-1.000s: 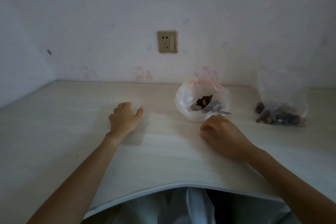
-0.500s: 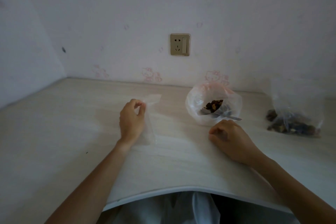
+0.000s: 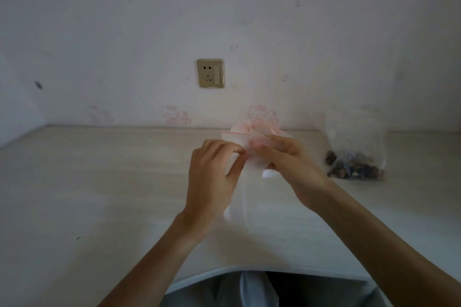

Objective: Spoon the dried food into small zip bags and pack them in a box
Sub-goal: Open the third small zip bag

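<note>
1. Pale wood-grain tabletop (image 3: 99,194) is seen nearest, both forearms raised above it.
2. Small clear plastic zip bag with red seal line (image 3: 245,157) is held up off the tabletop between both hands, centre frame.
3. Left hand (image 3: 212,177): bag's upper edge is pinched by curled fingers and thumb.
4. Right hand (image 3: 291,164): bag's opposite side is gripped by curled fingers.
5. Clear plastic bag of dark dried food (image 3: 356,157) is set on the tabletop, right of the hands, apart from them.
6. Gold-framed wall socket (image 3: 210,73) is mounted on the white cartoon-print wall behind.
</note>
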Motion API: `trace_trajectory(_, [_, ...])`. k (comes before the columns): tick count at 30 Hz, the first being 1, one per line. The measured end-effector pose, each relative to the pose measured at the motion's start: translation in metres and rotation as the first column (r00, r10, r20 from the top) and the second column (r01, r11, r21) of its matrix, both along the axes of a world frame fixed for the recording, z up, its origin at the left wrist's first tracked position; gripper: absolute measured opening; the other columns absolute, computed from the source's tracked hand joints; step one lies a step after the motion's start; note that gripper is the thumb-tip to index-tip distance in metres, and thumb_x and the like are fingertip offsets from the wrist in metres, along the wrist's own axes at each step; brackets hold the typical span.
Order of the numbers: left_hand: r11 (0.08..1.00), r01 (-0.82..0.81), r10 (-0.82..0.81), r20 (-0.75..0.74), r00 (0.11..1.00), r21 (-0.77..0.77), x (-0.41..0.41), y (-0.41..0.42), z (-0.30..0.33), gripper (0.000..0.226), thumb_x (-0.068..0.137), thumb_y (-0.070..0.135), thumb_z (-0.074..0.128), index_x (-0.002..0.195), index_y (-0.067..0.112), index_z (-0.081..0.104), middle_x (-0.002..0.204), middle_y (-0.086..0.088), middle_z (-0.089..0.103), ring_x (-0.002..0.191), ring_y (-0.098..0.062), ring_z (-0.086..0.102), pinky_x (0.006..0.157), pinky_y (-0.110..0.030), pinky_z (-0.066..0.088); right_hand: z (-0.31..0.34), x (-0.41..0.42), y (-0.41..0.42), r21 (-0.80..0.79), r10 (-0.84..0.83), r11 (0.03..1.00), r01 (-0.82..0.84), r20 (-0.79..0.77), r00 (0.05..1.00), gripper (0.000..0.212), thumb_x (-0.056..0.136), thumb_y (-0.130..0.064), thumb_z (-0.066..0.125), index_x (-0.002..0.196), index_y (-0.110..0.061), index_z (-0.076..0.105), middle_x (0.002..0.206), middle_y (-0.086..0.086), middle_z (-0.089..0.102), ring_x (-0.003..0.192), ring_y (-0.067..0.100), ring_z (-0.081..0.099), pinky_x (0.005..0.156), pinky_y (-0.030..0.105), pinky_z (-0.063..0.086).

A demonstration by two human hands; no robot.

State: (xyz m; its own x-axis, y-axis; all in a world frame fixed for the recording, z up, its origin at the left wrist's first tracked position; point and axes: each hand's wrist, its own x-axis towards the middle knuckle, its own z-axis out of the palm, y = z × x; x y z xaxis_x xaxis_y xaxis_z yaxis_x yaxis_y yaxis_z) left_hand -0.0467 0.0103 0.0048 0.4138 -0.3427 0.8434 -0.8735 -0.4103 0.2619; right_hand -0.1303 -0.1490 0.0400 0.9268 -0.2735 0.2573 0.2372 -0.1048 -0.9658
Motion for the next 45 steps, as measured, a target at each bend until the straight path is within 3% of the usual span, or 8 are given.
trace_trajectory(7, [0.953,0.116,-0.280,-0.672,0.685,-0.279,-0.013,-0.022,0.015,0.084,0.083,0.078,0.057,0.148,0.027,0.039,0.091,0.019,0.078,0.096,0.004,0.070,0.090,-0.027,0.050,0.003,-0.012,-0.020,-0.156,-0.095,0.981,0.118,0.143,0.985,0.016,0.099,-0.011,0.066,0.105,-0.016,0.080,0.101,-0.001,0.080,0.099,0.018,0.075,0.094,0.033,0.057])
trace_trajectory(11, [0.934,0.070,-0.339,-0.805,0.486,-0.351,-0.010,-0.027,0.036,0.062,0.081,0.078,0.064,0.102,0.021,0.068,0.080,0.003,0.080,0.076,-0.011,0.078,0.079,-0.036,0.052,0.005,-0.017,-0.022,-0.221,-0.081,0.968,0.117,0.165,0.983,0.018,0.099,-0.008,0.065,0.106,-0.016,0.080,0.103,-0.005,0.079,0.099,0.013,0.073,0.091,0.027,0.057])
trace_trajectory(15, [0.911,0.017,-0.379,-0.820,0.428,-0.412,-0.014,-0.028,0.039,0.041,0.093,0.046,0.073,0.102,0.007,0.067,0.083,-0.002,0.081,0.077,-0.016,0.078,0.078,-0.034,0.053,0.006,-0.019,-0.022,-0.196,-0.088,0.975,0.105,0.093,0.992,0.016,0.093,-0.022,0.075,0.108,-0.018,0.078,0.106,-0.002,0.078,0.100,0.018,0.073,0.095,0.043,0.059])
trace_trajectory(22, [0.898,-0.003,-0.394,-0.807,0.440,-0.440,-0.025,-0.030,0.039,0.022,0.087,0.005,0.074,0.104,0.013,0.062,0.090,-0.005,0.081,0.084,-0.021,0.078,0.076,-0.038,0.054,0.001,-0.017,-0.017,-0.193,-0.225,0.955,0.226,0.028,0.974,0.011,0.099,-0.024,0.067,0.097,-0.021,0.078,0.087,-0.006,0.077,0.073,0.005,0.067,0.064,0.017,0.052])
trace_trajectory(29, [0.877,0.006,-0.395,-0.714,0.578,-0.480,-0.021,-0.026,0.043,0.007,0.093,0.007,0.067,0.087,0.008,0.063,0.078,-0.007,0.078,0.076,-0.021,0.078,0.074,-0.037,0.059,0.007,-0.022,-0.020,-0.321,-0.328,0.878,0.355,0.136,0.935,0.023,0.095,-0.001,0.063,0.094,-0.017,0.079,0.087,-0.010,0.077,0.084,0.011,0.071,0.071,0.029,0.058])
trace_trajectory(35, [0.864,0.012,-0.390,-0.656,0.646,-0.503,-0.015,-0.016,0.047,0.010,0.096,0.005,0.067,0.094,0.015,0.066,0.088,0.000,0.075,0.078,-0.020,0.078,0.073,-0.039,0.062,0.017,-0.033,-0.035,-0.430,-0.541,0.671,0.604,0.272,0.796,0.018,0.084,-0.013,0.080,0.080,-0.022,0.064,0.074,-0.002,0.066,0.059,0.006,0.058,0.053,0.014,0.046])
trace_trajectory(40, [0.833,0.067,-0.486,-0.667,0.565,-0.549,-0.017,-0.015,0.045,0.009,0.093,0.007,0.076,0.094,0.006,0.068,0.086,-0.006,0.077,0.082,-0.021,0.079,0.072,-0.034,0.065,0.027,-0.036,-0.042,0.128,-0.399,0.905,0.405,-0.070,0.914,0.017,0.086,-0.014,0.082,0.084,-0.002,0.070,0.068,0.013,0.073,0.059,0.022,0.072,0.055,0.033,0.061])
trace_trajectory(45, [0.651,0.075,-0.759,-0.649,0.060,-0.755,-0.018,-0.014,0.048,0.016,0.078,0.021,0.082,0.090,0.011,0.081,0.103,-0.018,0.079,0.097,-0.022,0.078,0.081,-0.030,0.063,0.030,-0.041,-0.045,0.635,-0.043,0.768,0.085,-0.082,0.996,0.007,0.093,-0.001,0.067,0.096,0.003,0.070,0.083,0.016,0.073,0.075,0.022,0.075,0.069,0.032,0.063])
